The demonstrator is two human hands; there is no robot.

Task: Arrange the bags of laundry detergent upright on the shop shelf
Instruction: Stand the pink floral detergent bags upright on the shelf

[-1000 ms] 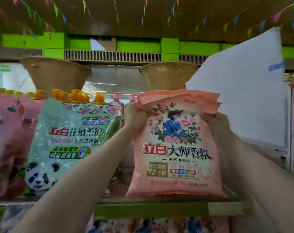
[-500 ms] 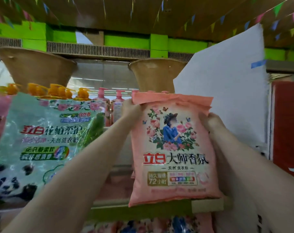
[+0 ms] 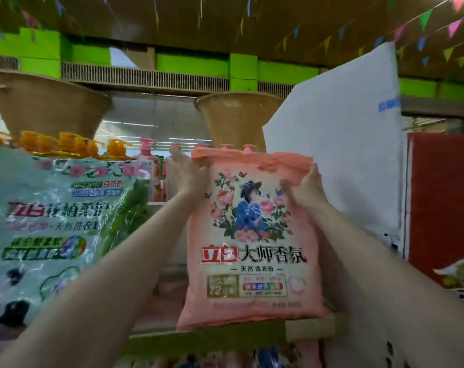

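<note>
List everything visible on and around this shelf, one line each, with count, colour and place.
pink detergent bag: one, salmon pink with a rose picture, upright at the shelf's front edge, centre.
green detergent bag: one, pale green with a panda, upright at left.
orange pump bottles: several, orange tops, behind the green bag.
pink pump bottles: a few, pink, behind the left hand.
shelf edge: one, green strip, under the bags.
white board: one, white, leaning at right.
red panel: one, red, far right.
left hand: fingers straight, against the pink bag's upper left edge.
right hand: grips the bag's upper right edge.
</note>
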